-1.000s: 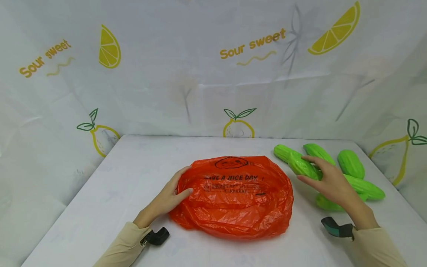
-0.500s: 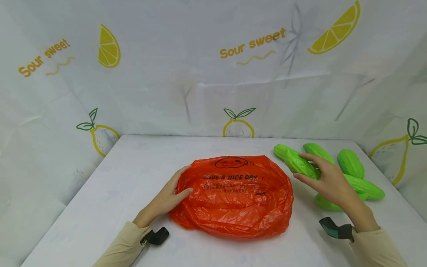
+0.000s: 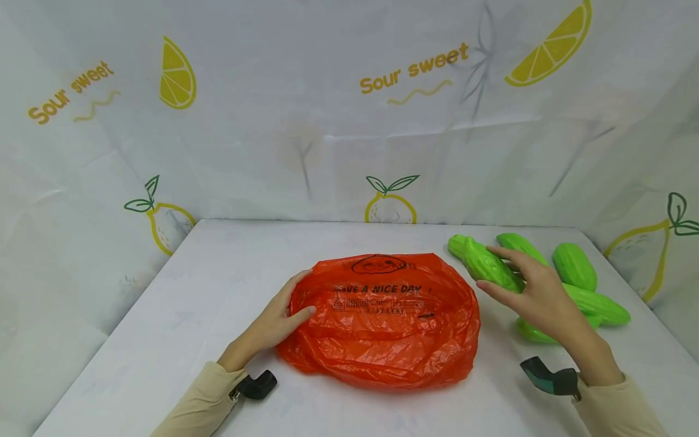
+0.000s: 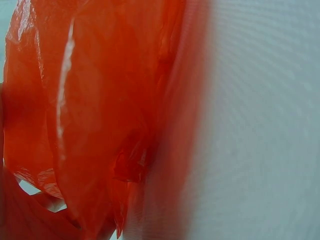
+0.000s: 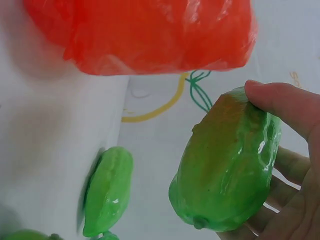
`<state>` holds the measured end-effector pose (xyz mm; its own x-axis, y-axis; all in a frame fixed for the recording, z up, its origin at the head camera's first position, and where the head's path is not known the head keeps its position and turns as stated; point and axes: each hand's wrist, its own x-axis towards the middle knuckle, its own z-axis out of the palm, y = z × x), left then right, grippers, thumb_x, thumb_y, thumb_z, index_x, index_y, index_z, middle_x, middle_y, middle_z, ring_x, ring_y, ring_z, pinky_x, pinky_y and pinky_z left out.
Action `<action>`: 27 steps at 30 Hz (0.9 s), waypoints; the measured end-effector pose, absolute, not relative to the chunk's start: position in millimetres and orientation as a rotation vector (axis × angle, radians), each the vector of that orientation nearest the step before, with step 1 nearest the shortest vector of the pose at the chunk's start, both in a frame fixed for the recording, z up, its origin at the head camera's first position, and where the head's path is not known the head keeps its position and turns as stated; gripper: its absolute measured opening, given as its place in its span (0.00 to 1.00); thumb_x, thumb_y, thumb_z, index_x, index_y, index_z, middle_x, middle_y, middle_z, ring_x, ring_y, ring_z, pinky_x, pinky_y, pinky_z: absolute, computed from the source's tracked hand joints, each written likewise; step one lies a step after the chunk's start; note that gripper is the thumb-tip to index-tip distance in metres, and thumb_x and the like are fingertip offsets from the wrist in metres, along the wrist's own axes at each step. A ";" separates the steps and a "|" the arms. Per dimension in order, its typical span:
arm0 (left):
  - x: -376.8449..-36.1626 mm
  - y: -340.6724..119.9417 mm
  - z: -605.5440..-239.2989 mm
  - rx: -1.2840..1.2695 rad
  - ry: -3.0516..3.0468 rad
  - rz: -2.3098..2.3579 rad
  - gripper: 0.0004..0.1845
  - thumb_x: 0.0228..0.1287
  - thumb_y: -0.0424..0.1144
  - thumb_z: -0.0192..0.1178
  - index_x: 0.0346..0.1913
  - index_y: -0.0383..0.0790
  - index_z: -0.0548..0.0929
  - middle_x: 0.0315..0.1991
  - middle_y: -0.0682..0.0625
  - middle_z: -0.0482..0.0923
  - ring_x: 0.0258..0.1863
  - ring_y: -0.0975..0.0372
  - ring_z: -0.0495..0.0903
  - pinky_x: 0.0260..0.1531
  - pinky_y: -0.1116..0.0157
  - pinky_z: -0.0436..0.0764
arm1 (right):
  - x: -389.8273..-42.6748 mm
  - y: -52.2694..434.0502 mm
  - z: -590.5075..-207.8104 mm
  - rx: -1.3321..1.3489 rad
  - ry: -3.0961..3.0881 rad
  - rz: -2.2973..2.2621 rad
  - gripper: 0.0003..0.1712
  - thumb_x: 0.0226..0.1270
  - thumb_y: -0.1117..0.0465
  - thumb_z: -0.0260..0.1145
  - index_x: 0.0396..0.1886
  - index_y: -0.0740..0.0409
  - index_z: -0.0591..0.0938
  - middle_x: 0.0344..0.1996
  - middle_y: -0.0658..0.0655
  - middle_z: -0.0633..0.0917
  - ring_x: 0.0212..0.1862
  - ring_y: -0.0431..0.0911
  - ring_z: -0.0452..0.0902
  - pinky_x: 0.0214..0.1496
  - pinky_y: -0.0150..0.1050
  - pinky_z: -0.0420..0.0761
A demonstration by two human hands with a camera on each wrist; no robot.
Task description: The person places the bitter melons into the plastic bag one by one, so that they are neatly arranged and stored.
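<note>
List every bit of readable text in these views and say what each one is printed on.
"HAVE A NICE DAY": orange bag, below a smiley face; its first letters are creased.
Fine print under that slogan: too small to read.
"Sour sweet": backdrop sheet, twice, upper left and upper centre.
Green gourds: no text.

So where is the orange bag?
The bag lies mid-table in the head view, the left hand touching its left edge, green gourds to its right.

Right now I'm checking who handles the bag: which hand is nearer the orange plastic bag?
Left. The left hand rests on the orange plastic bag's left edge; the right hand is off to its right, holding a green gourd.
</note>
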<state>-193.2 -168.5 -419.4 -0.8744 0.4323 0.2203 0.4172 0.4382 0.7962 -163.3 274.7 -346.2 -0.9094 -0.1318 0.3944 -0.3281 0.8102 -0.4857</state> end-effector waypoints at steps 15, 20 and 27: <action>-194.2 -168.8 -420.3 0.785 2.653 1.450 0.38 0.69 0.40 0.60 0.77 0.45 0.55 0.75 0.42 0.60 0.72 0.46 0.65 0.68 0.41 0.66 | -146.8 252.7 -329.8 0.436 -2.503 0.939 0.38 0.54 0.60 0.79 0.65 0.61 0.75 0.54 0.64 0.81 0.44 0.16 0.67 0.44 0.09 0.70; -194.6 -168.6 -421.1 0.801 2.659 1.447 0.38 0.69 0.40 0.60 0.77 0.46 0.55 0.75 0.42 0.60 0.72 0.46 0.65 0.68 0.40 0.65 | -143.4 246.3 -327.1 0.475 -2.472 0.923 0.39 0.51 0.62 0.80 0.64 0.63 0.76 0.53 0.64 0.82 0.45 0.15 0.68 0.45 0.09 0.70; -195.5 -168.7 -422.2 0.803 2.664 1.441 0.38 0.70 0.40 0.60 0.77 0.46 0.55 0.75 0.42 0.60 0.72 0.46 0.64 0.69 0.40 0.64 | -137.4 238.0 -322.9 0.473 -2.470 0.905 0.40 0.52 0.61 0.80 0.65 0.61 0.75 0.54 0.64 0.82 0.46 0.52 0.81 0.46 0.08 0.68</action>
<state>-195.5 -168.7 -422.2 -0.8686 0.4396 0.2288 0.4321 0.4457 0.7840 -137.4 238.0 -322.9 -0.8330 -0.1567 0.5306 -0.4624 0.7236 -0.5124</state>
